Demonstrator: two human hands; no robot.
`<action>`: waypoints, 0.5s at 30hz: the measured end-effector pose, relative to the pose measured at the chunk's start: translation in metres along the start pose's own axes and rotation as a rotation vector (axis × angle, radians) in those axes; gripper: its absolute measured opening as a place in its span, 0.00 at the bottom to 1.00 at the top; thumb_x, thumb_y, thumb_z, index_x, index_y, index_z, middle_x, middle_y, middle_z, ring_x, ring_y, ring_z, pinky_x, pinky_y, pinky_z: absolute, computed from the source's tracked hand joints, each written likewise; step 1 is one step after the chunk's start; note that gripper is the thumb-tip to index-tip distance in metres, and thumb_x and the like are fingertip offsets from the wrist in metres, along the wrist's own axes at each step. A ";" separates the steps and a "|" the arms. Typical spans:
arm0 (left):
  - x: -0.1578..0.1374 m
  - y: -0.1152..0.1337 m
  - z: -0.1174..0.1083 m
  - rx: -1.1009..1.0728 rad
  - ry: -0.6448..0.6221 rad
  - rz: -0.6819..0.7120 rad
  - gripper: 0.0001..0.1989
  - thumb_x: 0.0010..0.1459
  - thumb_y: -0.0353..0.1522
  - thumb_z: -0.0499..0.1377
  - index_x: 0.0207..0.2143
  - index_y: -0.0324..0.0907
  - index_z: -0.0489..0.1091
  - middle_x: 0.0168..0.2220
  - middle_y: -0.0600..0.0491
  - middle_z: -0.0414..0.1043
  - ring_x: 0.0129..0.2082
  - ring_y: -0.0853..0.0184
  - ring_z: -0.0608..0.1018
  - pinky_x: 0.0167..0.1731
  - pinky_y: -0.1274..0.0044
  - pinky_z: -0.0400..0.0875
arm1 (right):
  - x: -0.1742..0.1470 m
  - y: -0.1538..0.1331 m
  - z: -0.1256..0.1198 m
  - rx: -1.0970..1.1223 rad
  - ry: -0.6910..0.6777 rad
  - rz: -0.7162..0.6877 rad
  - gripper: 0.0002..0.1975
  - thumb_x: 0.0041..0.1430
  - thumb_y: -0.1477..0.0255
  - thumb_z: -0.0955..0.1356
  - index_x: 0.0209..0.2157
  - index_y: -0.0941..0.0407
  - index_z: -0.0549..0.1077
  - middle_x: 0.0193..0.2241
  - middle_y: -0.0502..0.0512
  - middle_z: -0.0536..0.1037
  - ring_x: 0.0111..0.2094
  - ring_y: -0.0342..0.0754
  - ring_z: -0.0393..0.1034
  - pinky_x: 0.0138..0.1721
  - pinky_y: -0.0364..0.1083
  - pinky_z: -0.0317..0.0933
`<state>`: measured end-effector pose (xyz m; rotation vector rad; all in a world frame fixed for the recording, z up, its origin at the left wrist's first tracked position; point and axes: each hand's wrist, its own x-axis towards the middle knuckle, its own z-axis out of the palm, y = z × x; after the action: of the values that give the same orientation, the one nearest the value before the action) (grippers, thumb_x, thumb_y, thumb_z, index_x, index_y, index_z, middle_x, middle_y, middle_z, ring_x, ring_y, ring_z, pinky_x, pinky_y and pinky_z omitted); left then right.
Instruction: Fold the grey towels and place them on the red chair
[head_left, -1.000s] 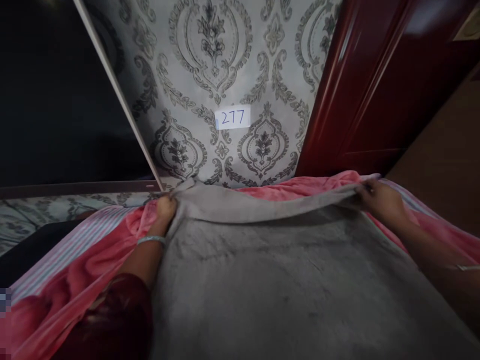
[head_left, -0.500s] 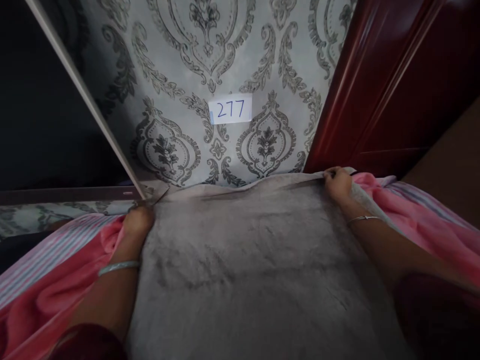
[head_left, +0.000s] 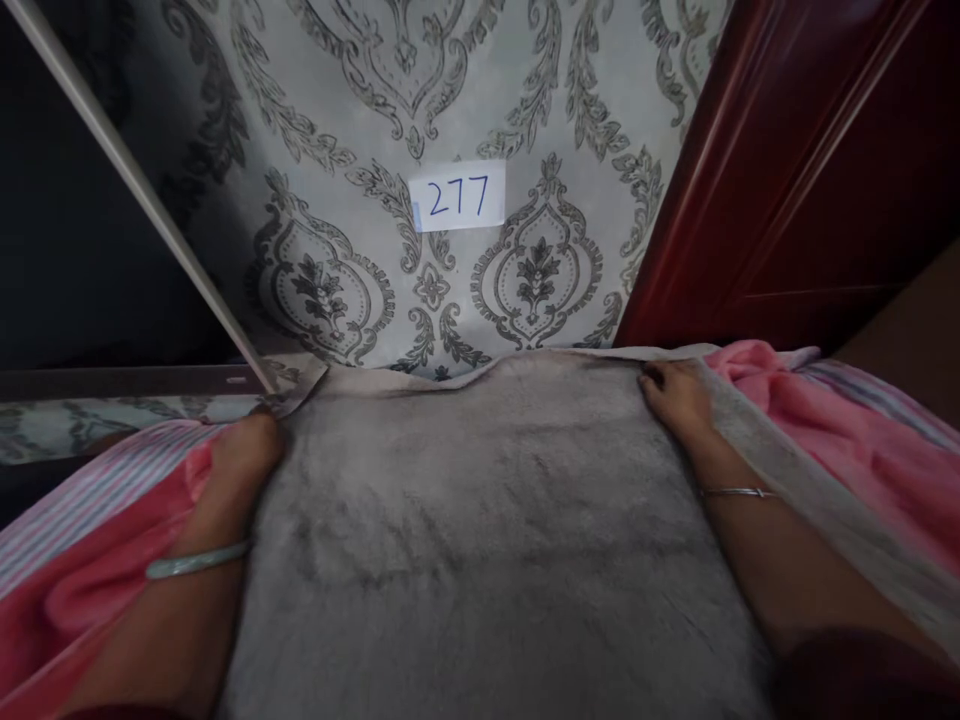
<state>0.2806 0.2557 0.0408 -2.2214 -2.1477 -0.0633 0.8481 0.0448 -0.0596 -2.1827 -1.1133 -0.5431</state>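
A grey plush blanket point(head_left: 480, 520) lies spread before me, its far edge running along the wall. At its far left corner my left hand point(head_left: 251, 440) is closed, with the fingertips hidden; it appears to grip the blanket there. My right hand point(head_left: 679, 400) is on the blanket near the far right, just in front of the far edge, with fingers curled and bunched against the fabric. Pink blanket cloth point(head_left: 810, 430) shows beyond the right hand, and a redder pink fold point(head_left: 112, 580) lies beside my left forearm.
Patterned wallpaper point(head_left: 442, 90) rises straight ahead, with a white card point(head_left: 457, 196) reading 277. A dark panel with a pale frame point(head_left: 135, 190) stands at left, a glossy red wooden panel point(head_left: 750, 200) at right. Striped cloth point(head_left: 97, 480) lies under the pink at the left.
Both hands have moved slightly apart and lower in view. The blanket's far right edge now lies beyond my right hand, and more of the blanket spreads out to the right of it.
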 end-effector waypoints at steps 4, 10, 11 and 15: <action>0.006 -0.014 0.006 0.057 -0.008 -0.087 0.21 0.63 0.29 0.47 0.50 0.29 0.74 0.51 0.29 0.76 0.52 0.47 0.79 0.46 0.65 0.75 | 0.002 0.003 0.006 -0.106 -0.027 -0.031 0.23 0.63 0.65 0.61 0.51 0.61 0.77 0.49 0.69 0.77 0.52 0.64 0.69 0.55 0.61 0.62; 0.009 -0.014 0.012 0.016 0.036 -0.061 0.22 0.63 0.32 0.48 0.52 0.28 0.72 0.47 0.30 0.78 0.50 0.46 0.80 0.44 0.63 0.75 | 0.004 0.011 0.009 -0.167 -0.104 -0.006 0.23 0.65 0.64 0.60 0.54 0.60 0.75 0.49 0.69 0.77 0.54 0.65 0.68 0.54 0.61 0.62; 0.010 -0.012 0.014 -0.004 0.092 -0.053 0.24 0.63 0.33 0.47 0.56 0.28 0.69 0.48 0.30 0.77 0.50 0.46 0.80 0.45 0.62 0.74 | 0.004 0.011 0.009 -0.167 -0.090 -0.017 0.23 0.65 0.65 0.60 0.54 0.60 0.75 0.49 0.69 0.77 0.55 0.65 0.68 0.54 0.62 0.62; 0.023 -0.005 0.029 -0.120 0.230 0.170 0.23 0.61 0.32 0.47 0.53 0.31 0.71 0.49 0.35 0.77 0.51 0.53 0.79 0.51 0.67 0.73 | 0.004 0.006 0.008 -0.148 -0.042 -0.068 0.24 0.64 0.66 0.62 0.57 0.60 0.73 0.51 0.71 0.77 0.56 0.67 0.67 0.56 0.63 0.61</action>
<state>0.2766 0.2806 0.0136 -2.3194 -1.8764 -0.4289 0.8559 0.0497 -0.0654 -2.2986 -1.2074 -0.6302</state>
